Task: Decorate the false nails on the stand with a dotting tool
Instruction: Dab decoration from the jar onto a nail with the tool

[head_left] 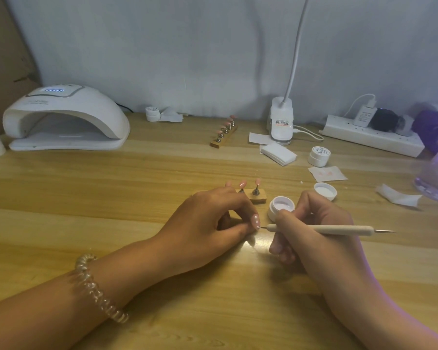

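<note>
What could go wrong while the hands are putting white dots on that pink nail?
1. The left hand pinches the pink nail right beside its white dots; a slipping finger could smear them if they are wet.
2. The right hand, holding the dotting tool, sits right by the open jar and might tip it.
3. The left hand's fingers are close to the nails on the stand and could bump them.

A pale wooden table carries a white nail lamp at the back left. A nail stand sits mid-back and a second stand nearer the front. To the right are an open jar with its lid nearby, a closed jar, stacked wipes and a power strip.
</note>
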A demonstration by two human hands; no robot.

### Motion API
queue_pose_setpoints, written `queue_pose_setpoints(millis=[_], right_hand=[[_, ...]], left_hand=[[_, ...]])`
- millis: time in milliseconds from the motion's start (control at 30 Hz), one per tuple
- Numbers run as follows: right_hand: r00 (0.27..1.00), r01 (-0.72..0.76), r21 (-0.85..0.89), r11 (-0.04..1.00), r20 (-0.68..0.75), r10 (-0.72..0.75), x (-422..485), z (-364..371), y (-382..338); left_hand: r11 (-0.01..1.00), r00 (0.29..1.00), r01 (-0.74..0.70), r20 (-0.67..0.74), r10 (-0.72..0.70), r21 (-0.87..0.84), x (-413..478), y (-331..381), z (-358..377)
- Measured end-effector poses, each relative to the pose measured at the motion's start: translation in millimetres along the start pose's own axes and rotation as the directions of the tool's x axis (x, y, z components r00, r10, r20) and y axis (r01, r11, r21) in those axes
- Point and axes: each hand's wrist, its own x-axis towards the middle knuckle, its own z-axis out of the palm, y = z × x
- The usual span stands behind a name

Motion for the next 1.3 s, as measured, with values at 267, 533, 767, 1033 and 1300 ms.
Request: queue_pose_setpoints(millis=[267,533,767,1033,1300], right_hand=[[0.999,-0.006,0.033,0.999,-0.036,0.007,0,0,-3],[0.979,0.144,0.138,0.980,-0.166,-0.121,5,-7,-2],[0.956,0.095,0.145,0.985,-0.288,-0.050,15,-20,0],[0.975,0.068,0.100,0.993,-0.218,-0.044,14,-19,-2],[0.979,0.064,0.113,0.991,-0.198,-0.041,16,-18,1]], left_hand=[[1.000,1.000,-0.015,0.012,0.014,0.025,-1,0,-2],[0.997,0.998,-0.051,-0.035,0.053,0.059,-2,2,-2],[0.997,0.899,0.044,-0.433,-0.067,-0.063,5,-8,-23],[0.959,0.914,0.282,-0.310,-0.263,0.020,7,-31,-34],[0.966,0.944,0.249,-0.238,-0.227,0.065,8,-29,-32]])
